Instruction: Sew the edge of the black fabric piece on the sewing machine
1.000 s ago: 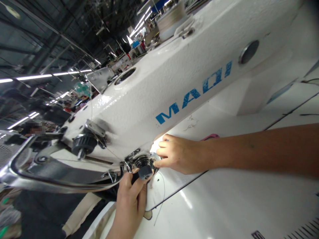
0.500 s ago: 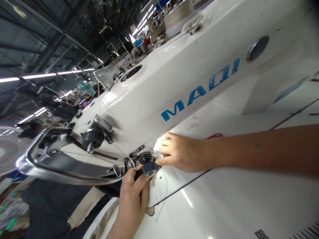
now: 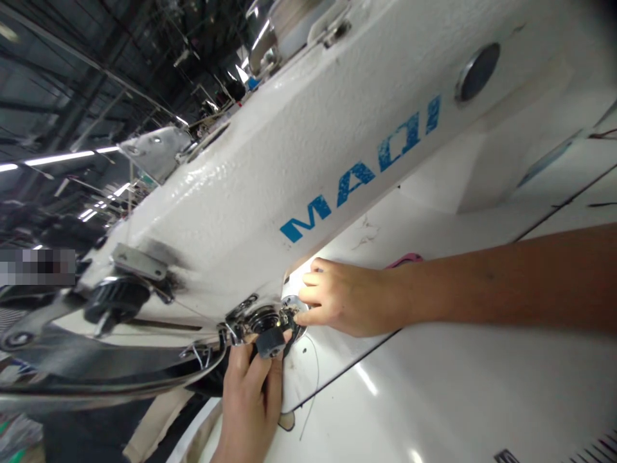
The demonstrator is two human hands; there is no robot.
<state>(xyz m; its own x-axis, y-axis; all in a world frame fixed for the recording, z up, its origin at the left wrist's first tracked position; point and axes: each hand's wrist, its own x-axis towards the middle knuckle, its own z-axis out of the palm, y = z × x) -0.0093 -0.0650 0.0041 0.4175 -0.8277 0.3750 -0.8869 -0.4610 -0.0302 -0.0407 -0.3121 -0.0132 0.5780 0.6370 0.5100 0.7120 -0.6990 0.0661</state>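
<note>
A white sewing machine [image 3: 231, 212] with blue MAQI lettering fills much of the view, tilted by the camera. From the right, my right hand [image 3: 344, 299] reaches under its arm. Its fingers are curled, and the index fingertip touches near the lit needle area; anything pinched there is too small to make out. Below the black tension knob [image 3: 270, 342], my left hand [image 3: 248, 392] has its fingers drawn together, their tips partly hidden behind the machine head. Dark fabric [image 3: 212, 381] lies right beside the left hand. A loose thread [image 3: 315, 370] trails over the bed.
A pink-handled item [image 3: 405, 260] lies behind my right forearm. The metal guard [image 3: 120, 379] juts out at the left. Dark and beige cloth [image 3: 157, 421] hangs at lower left. A ruler scale [image 3: 598, 450] marks the white table's near right corner.
The view has moved closer, and the machine head appears larger and further left. Both hands stay at the needle area, with the left fingertips showing a little more beside the knob.
</note>
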